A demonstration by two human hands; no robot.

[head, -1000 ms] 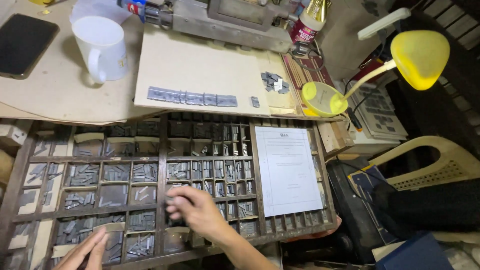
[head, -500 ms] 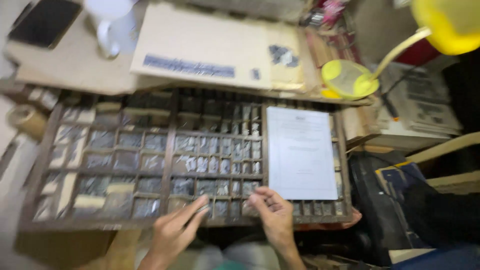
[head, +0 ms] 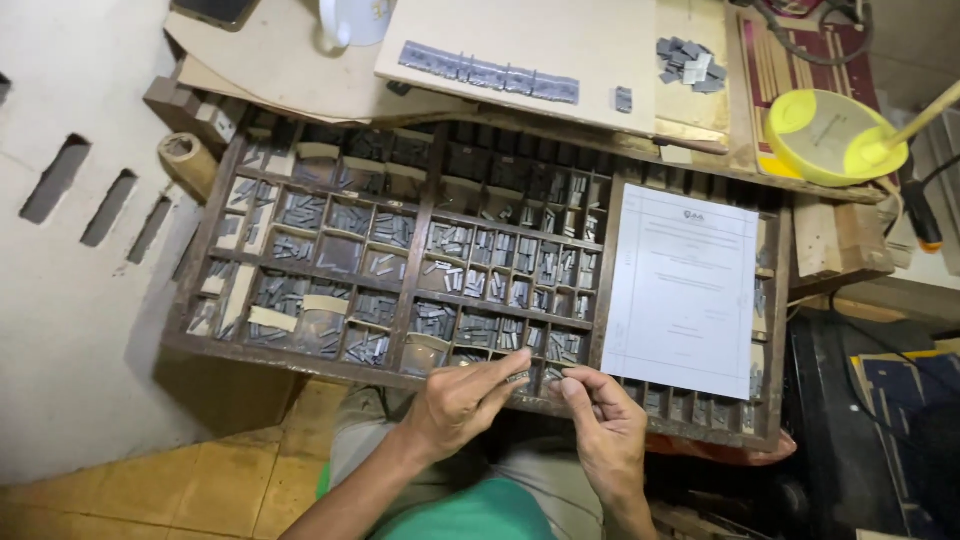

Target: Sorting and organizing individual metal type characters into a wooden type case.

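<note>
Wooden type case (head: 300, 345) lies before us: at its near edge, left of the printed sheet (head: 683, 287), our left hand (head: 455, 405) and right hand (head: 605, 430) pinch one small metal type piece (head: 518, 377) together.

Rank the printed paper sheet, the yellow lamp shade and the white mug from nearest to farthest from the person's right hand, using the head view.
From the right hand:
1. Printed paper sheet, just above and to its right, lying on the wooden type tray.
2. Yellow lamp shade, farther up at the right, past the tray's top edge.
3. White mug, farthest, at the top left of the frame.
</note>
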